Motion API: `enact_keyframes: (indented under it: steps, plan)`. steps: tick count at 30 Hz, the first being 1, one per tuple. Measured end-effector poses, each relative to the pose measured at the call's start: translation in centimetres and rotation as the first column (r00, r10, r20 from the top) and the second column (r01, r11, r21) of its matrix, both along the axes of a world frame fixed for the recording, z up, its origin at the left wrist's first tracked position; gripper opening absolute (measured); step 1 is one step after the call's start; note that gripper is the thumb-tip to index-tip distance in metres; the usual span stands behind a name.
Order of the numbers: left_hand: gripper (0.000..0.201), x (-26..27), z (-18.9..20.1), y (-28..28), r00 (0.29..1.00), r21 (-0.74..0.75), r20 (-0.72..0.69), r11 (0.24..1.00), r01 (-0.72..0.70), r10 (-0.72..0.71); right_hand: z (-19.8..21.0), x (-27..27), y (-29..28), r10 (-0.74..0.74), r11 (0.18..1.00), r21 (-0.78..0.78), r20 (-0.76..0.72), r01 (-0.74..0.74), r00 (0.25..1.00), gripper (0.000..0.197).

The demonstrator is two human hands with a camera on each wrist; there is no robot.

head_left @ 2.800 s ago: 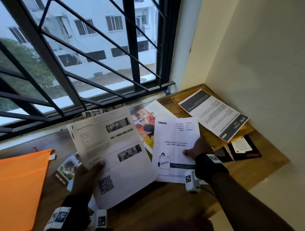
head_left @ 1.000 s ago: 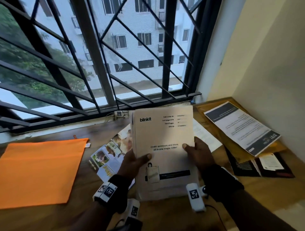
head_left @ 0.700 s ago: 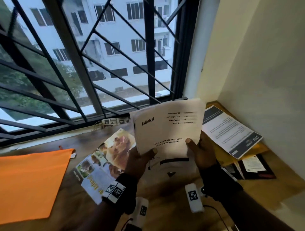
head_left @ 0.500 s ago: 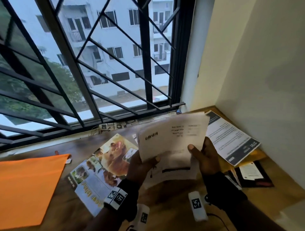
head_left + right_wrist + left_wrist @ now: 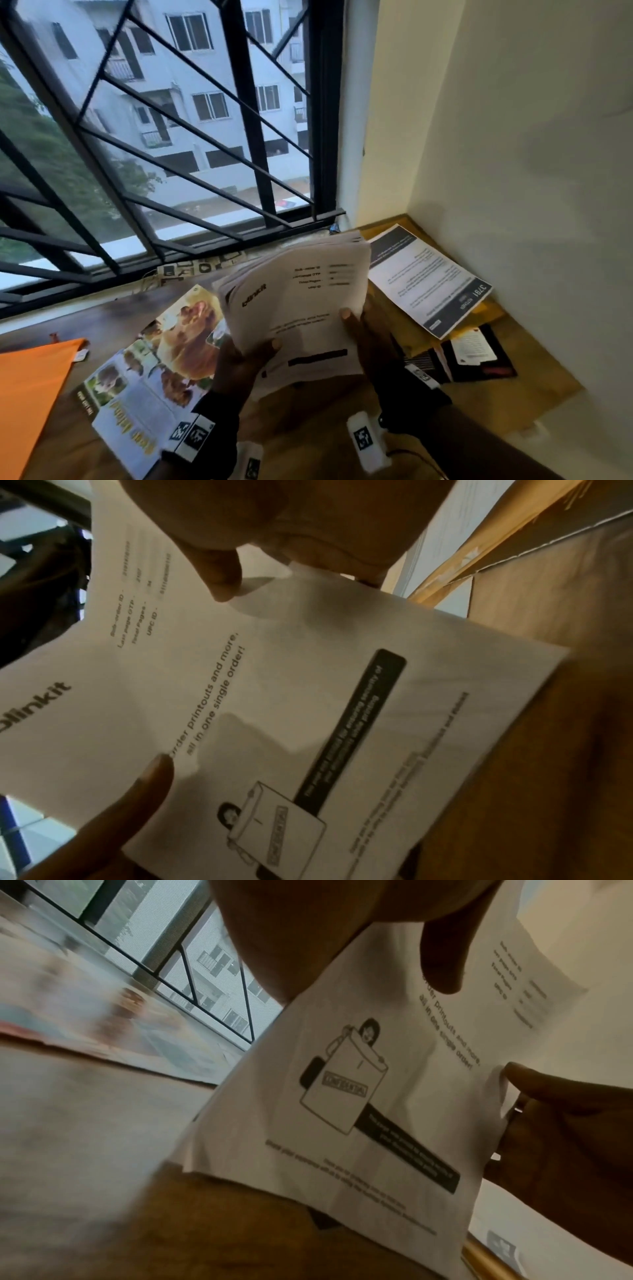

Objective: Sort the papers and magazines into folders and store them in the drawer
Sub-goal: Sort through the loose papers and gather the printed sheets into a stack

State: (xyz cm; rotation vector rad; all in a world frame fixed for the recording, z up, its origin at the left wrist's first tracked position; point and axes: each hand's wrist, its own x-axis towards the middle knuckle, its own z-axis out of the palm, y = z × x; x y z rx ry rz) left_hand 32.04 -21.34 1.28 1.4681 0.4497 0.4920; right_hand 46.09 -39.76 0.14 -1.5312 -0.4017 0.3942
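A stack of white printed papers (image 5: 301,301), topped by a "blinkit" sheet (image 5: 260,702), is held above the wooden desk (image 5: 308,428). My left hand (image 5: 239,363) grips its lower left edge, thumb on top. My right hand (image 5: 366,332) grips the right edge, thumb on the top sheet (image 5: 394,1069). The stack's top leans away toward the window and its sheets fan out slightly. A colourful magazine (image 5: 150,370) lies flat on the desk to the left, under my left wrist. An orange folder (image 5: 30,394) lies at the far left.
In the right corner a white leaflet with dark bands (image 5: 428,277) lies on a brown envelope (image 5: 486,315), with a black booklet (image 5: 479,356) nearer me. A barred window (image 5: 171,154) runs along the desk's far side, and a cream wall (image 5: 513,171) closes the right.
Both hands gathered the two loose sheets into one stack, lifted it upright, and now tilt it away toward the window. The view has swung to the right.
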Motion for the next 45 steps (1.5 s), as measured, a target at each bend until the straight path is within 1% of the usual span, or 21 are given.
enact_keyframes:
  steps: [3, 7, 10, 13, 15, 16, 17, 19, 21, 24, 26, 27, 28, 30, 32, 35, 38, 40, 42, 43, 45]
  plan:
    - [0.029, 0.2, -0.5, -0.5, 0.998, 0.058, -0.052, 0.997, -0.041, 0.044, -0.4, -0.3, -0.1, 0.024, 0.999, -0.036, 0.031, -0.023, 0.999, 0.036]
    - [0.017, 1.1, -1.4, -0.4, 0.977, 0.085, -0.145, 0.986, -0.145, 0.156, -1.1, 0.8, 0.1, 0.065, 0.995, -0.081, -0.015, -0.066, 0.998, 0.027]
    - [0.013, 1.5, -1.1, -0.1, 0.968, 0.106, -0.168, 0.98, -0.168, 0.185, -1.1, 1.9, 1.0, 0.067, 0.989, -0.133, 0.054, -0.059, 0.996, 0.038]
    - [0.014, 1.3, -0.5, 0.9, 0.963, 0.104, -0.161, 0.974, -0.203, 0.218, -0.3, 3.5, 1.7, 0.1, 0.978, -0.193, 0.115, -0.076, 0.988, 0.039]
    - [0.011, 0.9, -0.5, 1.6, 0.954, 0.075, -0.166, 0.968, -0.241, 0.25, 0.7, 5.6, 1.8, 0.06, 0.964, -0.267, 0.146, -0.019, 0.987, 0.046]
    - [0.013, 0.5, -0.6, 1.9, 0.946, 0.073, -0.172, 0.961, -0.267, 0.276, 0.7, 7.2, 1.9, 0.042, 0.937, -0.349, 0.184, 0.025, 0.982, 0.049]
    - [0.015, 0.2, -0.7, 2.2, 0.938, 0.075, -0.171, 0.954, -0.292, 0.301, 1.0, 8.9, 1.9, 0.041, 0.887, -0.455, 0.25, 0.08, 0.967, 0.046]
    - [0.02, -0.8, -1.3, 3.0, 0.925, 0.064, -0.18, 0.942, -0.329, 0.335, 0.6, 12.8, 2.0, 0.087, 0.728, -0.656, 0.374, 0.197, 0.924, 0.033]
    - [0.027, -1.9, -2.3, 4.1, 0.904, 0.038, -0.221, 0.93, -0.367, 0.366, 0.0, 16.2, 2.2, 0.203, 0.564, -0.793, 0.403, 0.23, 0.892, 0.036]
    - [0.02, -3.4, -2.9, 5.2, 0.882, 0.015, -0.264, 0.916, -0.402, 0.391, -1.1, 19.3, 2.3, 0.317, 0.354, -0.906, 0.349, 0.232, 0.882, 0.062]
    - [0.013, -4.0, -2.9, 5.4, 0.878, -0.011, -0.277, 0.912, -0.41, 0.391, -2.2, 20.5, 2.6, 0.35, 0.295, -0.933, 0.307, 0.207, 0.885, 0.084]
    - [0.012, -4.1, -2.7, 5.4, 0.878, -0.02, -0.279, 0.911, -0.411, 0.39, -2.5, 20.7, 2.6, 0.351, 0.293, -0.935, 0.298, 0.198, 0.888, 0.086]
    - [0.012, -4.2, -2.6, 5.3, 0.877, -0.021, -0.275, 0.91, -0.415, 0.393, -2.5, 20.6, 2.6, 0.345, 0.287, -0.938, 0.289, 0.193, 0.893, 0.079]
    - [0.015, -4.3, -2.4, 5.3, 0.88, -0.027, -0.267, 0.91, -0.413, 0.392, -2.4, 20.4, 2.6, 0.347, 0.278, -0.937, 0.302, 0.21, 0.888, 0.05]
    - [0.015, -4.4, -2.1, 5.2, 0.886, -0.043, -0.258, 0.911, -0.409, 0.386, -2.3, 20.1, 2.4, 0.373, 0.275, -0.924, 0.356, 0.264, 0.857, 0.034]
    - [0.011, -5.1, -1.7, 5.8, 0.886, -0.046, -0.273, 0.915, -0.4, 0.374, -1.7, 19.0, 1.8, 0.378, 0.343, -0.874, 0.465, 0.345, 0.801, 0.03]
    - [0.017, -6.0, -1.2, 6.7, 0.874, -0.032, -0.279, 0.906, -0.423, 0.398, -0.2, 17.2, 1.7, 0.403, 0.324, -0.884, 0.451, 0.337, 0.796, 0.029]
    - [0.016, -6.6, -0.7, 7.3, 0.86, -0.009, -0.276, 0.894, -0.449, 0.429, 0.8, 15.2, 1.6, 0.419, 0.389, -0.862, 0.481, 0.327, 0.77, 0.021]
    - [0.008, -7.3, -0.5, 8.1, 0.863, 0.003, -0.253, 0.893, -0.451, 0.436, 1.1, 12.5, 1.1, 0.452, 0.518, -0.791, 0.577, 0.327, 0.68, 0.014]
    - [0.011, -7.6, -0.6, 8.5, 0.865, -0.006, -0.238, 0.89, -0.455, 0.441, 1.1, 11.1, 0.6, 0.471, 0.561, -0.761, 0.617, 0.326, 0.63, 0.012]
    - [0.016, -8.1, -0.7, 9.1, 0.87, -0.026, -0.216, 0.888, -0.458, 0.443, 0.7, 8.3, -0.8, 0.497, 0.601, -0.735, 0.652, 0.315, 0.572, 0.011]
